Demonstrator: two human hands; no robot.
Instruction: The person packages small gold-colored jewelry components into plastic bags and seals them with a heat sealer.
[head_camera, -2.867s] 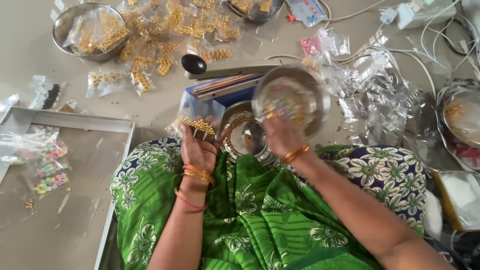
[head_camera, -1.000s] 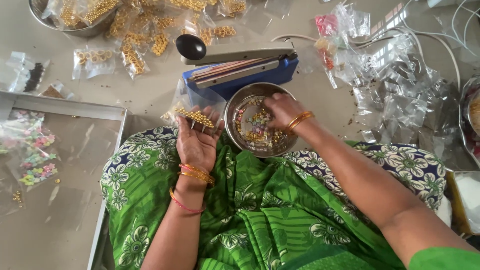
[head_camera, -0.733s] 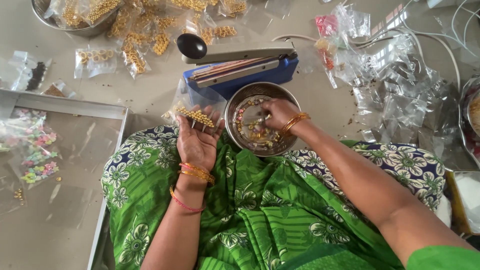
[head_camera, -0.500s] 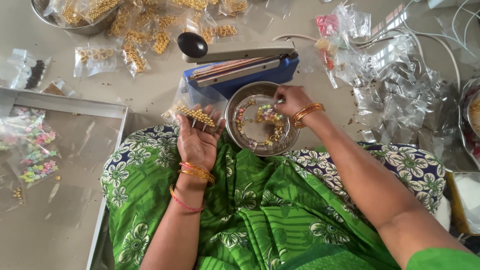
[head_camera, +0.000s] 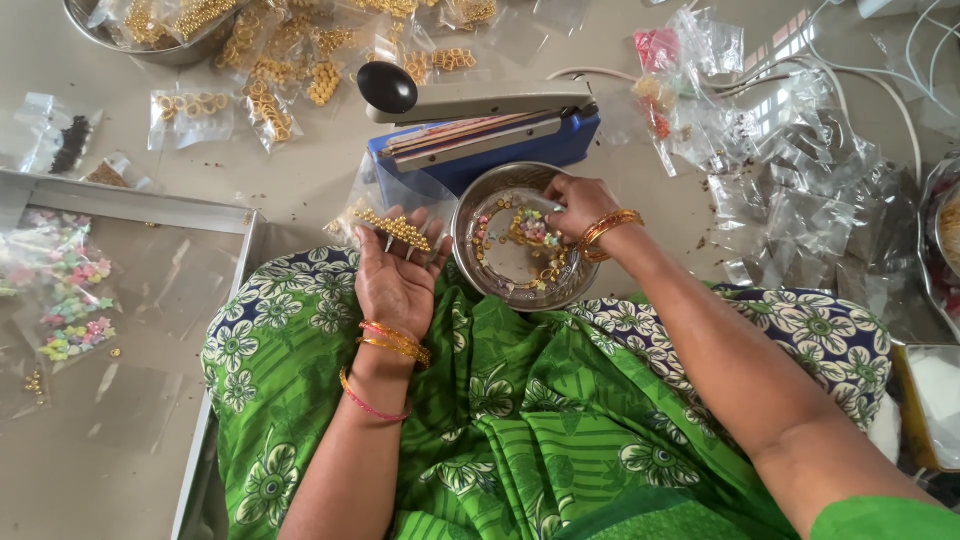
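Palm up, the left hand (head_camera: 398, 280) lies open, holding gold beads (head_camera: 395, 228); the right hand (head_camera: 578, 205) pinches trinkets in the steel bowl (head_camera: 478, 205). Best picked singly.

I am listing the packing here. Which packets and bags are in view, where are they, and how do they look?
Clear packet with gold beads: on left hand.
Clear packets of gold rings: floor, top left.
Clear bag of pastel flower beads: tray, left.
Empty clear bags: heap, right.
Right hand: in steel bowl.
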